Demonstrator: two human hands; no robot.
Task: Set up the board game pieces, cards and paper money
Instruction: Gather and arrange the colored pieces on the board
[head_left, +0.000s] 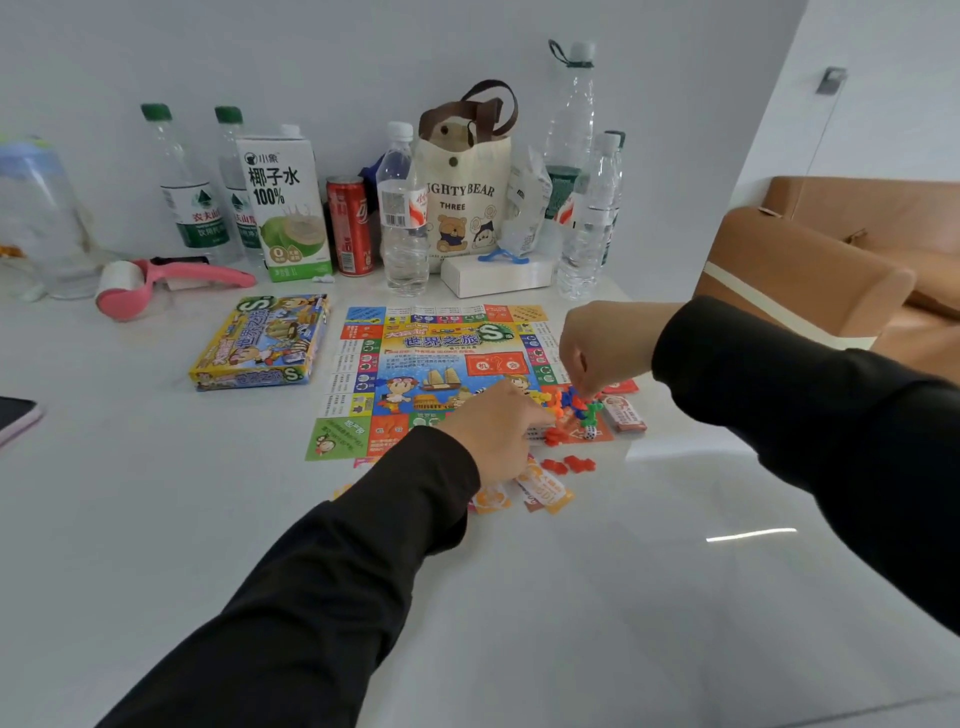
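Observation:
A colourful paper game board lies flat on the white table. A heap of small plastic pieces, orange, blue and green, sits on its near right corner with a white die beside it. My right hand hovers over the heap, fingertips pinching a small piece. My left hand rests at the board's near edge, its fingers reaching into the heap; I cannot see whether they hold anything. Orange paper money lies under and beside my left wrist. Two red pieces lie off the board. A card pack sits at the right.
The game box lies left of the board. Water bottles, a coconut water carton, a red can, a bear tote bag and a white box line the wall. A pink lint roller and a phone lie left.

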